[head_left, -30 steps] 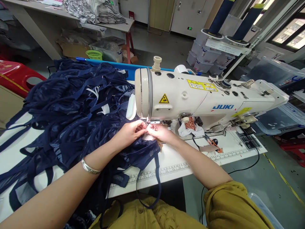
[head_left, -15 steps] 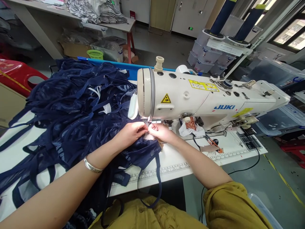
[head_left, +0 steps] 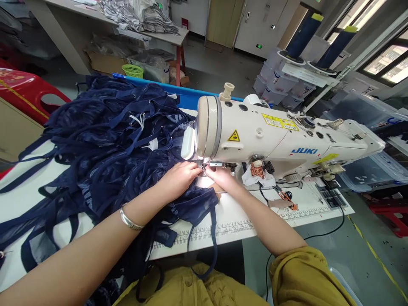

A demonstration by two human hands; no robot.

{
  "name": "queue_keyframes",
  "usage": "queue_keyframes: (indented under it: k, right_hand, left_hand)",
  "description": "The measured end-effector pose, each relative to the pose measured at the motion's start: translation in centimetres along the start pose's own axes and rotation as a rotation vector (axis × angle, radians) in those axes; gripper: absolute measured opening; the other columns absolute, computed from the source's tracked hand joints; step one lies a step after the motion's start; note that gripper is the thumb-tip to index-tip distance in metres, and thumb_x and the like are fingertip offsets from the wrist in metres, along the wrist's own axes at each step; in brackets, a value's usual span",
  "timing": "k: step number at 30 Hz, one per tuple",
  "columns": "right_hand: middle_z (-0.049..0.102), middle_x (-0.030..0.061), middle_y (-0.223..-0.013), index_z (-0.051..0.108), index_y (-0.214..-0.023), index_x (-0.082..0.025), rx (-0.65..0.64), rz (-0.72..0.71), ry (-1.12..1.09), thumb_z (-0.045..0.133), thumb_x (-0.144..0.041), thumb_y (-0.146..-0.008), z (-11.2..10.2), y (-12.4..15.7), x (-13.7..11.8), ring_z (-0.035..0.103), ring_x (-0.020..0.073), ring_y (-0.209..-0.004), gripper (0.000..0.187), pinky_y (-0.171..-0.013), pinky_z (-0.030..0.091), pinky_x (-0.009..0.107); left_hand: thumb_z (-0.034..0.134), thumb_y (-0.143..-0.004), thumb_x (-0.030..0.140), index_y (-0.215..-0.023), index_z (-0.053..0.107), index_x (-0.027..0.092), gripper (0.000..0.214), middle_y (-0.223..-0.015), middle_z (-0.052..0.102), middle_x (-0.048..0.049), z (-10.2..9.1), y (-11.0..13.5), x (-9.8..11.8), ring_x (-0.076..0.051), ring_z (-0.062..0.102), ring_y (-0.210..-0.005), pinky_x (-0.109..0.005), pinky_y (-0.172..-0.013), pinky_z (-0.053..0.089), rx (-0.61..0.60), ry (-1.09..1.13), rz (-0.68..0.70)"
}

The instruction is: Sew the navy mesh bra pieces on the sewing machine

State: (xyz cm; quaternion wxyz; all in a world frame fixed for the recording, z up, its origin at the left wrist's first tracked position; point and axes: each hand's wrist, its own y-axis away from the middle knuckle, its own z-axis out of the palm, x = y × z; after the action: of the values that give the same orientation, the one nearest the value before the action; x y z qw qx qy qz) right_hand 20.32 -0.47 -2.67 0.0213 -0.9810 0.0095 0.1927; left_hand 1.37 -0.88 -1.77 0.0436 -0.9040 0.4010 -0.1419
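Note:
A sewing machine (head_left: 248, 131) marked JUKI stands across the white worktable. Under its needle end, my left hand (head_left: 182, 179) presses its closed fingers on a navy mesh garment (head_left: 199, 208), close to the presser foot (head_left: 204, 168). My right hand (head_left: 222, 177) is at the other side of the foot, thumb and fingers together; what lies between them is too small to make out. Part of the garment and a thin navy strap (head_left: 214, 238) hang over the table's front edge. A large heap of navy garments (head_left: 111, 140) spreads out left of my hands.
Orange-handled snippers (head_left: 285, 195) and a white cloth with copper-coloured beads or wire (head_left: 256, 170) lie by the machine's base. Two navy thread cones (head_left: 302, 36) stand behind. A ruler strip (head_left: 236, 225) runs along the front edge. A red stool (head_left: 28, 93) is at the left.
The whole view has shifted, so the machine appears farther right. My left fingers have flattened closer to the presser foot. The right fingers, curled before, are now straighter and lower beside it.

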Motion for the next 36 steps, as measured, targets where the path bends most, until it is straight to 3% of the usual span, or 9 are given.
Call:
queue_keyframes:
  k: [3,8,17,22,26,30,36]
  right_hand:
    - [0.067,0.0080,-0.072,0.065,-0.077,-0.022,0.060,0.007,0.059,0.055,-0.030,-0.082,0.9,0.1,-0.1,0.064,0.0259,-0.077,0.013,-0.078,0.050,0.036]
    - [0.064,0.0076,-0.067,0.056,-0.063,-0.021,0.011,0.010,0.098,0.051,-0.026,-0.085,0.5,0.8,-0.7,0.064,0.0268,-0.076,0.023,-0.077,0.048,0.038]
    - [0.068,0.0048,-0.074,0.062,-0.072,-0.023,-0.138,0.102,0.063,0.048,-0.024,-0.087,-1.0,0.3,-1.9,0.064,0.0226,-0.081,0.020,-0.078,0.048,0.032]
    - [0.073,0.0043,-0.095,0.069,-0.092,-0.028,-0.113,-0.059,-0.101,0.054,-0.031,-0.089,-0.8,-0.4,0.1,0.064,0.0241,-0.102,0.015,-0.093,0.048,0.035]
    - [0.073,0.0038,-0.107,0.070,-0.103,-0.029,-0.123,-0.063,-0.163,0.054,-0.035,-0.092,-1.3,-0.2,1.6,0.064,0.0235,-0.107,0.021,-0.095,0.049,0.037]
    - [0.073,0.0046,-0.111,0.072,-0.104,-0.027,-0.146,-0.138,-0.128,0.054,-0.029,-0.092,-2.4,0.6,1.7,0.063,0.0237,-0.110,0.021,-0.099,0.047,0.038]
    - [0.072,0.0002,-0.111,0.072,-0.104,-0.033,-0.155,-0.259,-0.099,0.053,-0.030,-0.094,-3.0,1.4,1.0,0.063,0.0237,-0.109,0.021,-0.101,0.045,0.039]
  left_hand:
    - [0.042,-0.095,0.014,-0.132,0.058,0.023,0.041,-0.113,0.062,-0.0099,0.1,0.3,0.3,-0.023,0.058,-0.100,-0.037,-0.087,0.048,-0.041,-0.108,-0.015]
    - [0.044,-0.091,0.008,-0.137,0.054,0.023,0.049,-0.113,0.060,-0.0102,0.1,0.2,0.8,-0.023,0.056,-0.100,-0.035,-0.085,0.048,-0.095,-0.185,-0.022]
    - [0.044,-0.094,0.010,-0.134,0.056,0.021,0.044,-0.114,0.059,-0.0110,-0.2,-0.3,1.0,-0.024,0.056,-0.103,-0.035,-0.085,0.047,-0.119,-0.193,-0.048]
    - [0.046,-0.093,0.010,-0.133,0.058,0.020,0.043,-0.116,0.060,-0.0123,-0.2,-0.3,0.8,-0.025,0.056,-0.103,-0.036,-0.085,0.047,-0.081,-0.208,-0.036]
    - [0.043,-0.094,0.010,-0.135,0.057,0.021,0.045,-0.119,0.060,-0.0123,-0.1,-0.2,0.7,-0.025,0.057,-0.104,-0.037,-0.087,0.048,-0.091,-0.207,-0.031]
    - [0.043,-0.093,0.009,-0.134,0.057,0.023,0.046,-0.123,0.059,-0.0125,0.3,-0.1,0.5,-0.024,0.057,-0.104,-0.036,-0.086,0.047,-0.076,-0.228,-0.025]
    - [0.041,-0.092,0.006,-0.134,0.058,0.021,0.047,-0.120,0.060,-0.0146,0.1,-0.4,0.9,-0.025,0.059,-0.100,-0.037,-0.084,0.048,-0.082,-0.297,-0.012]
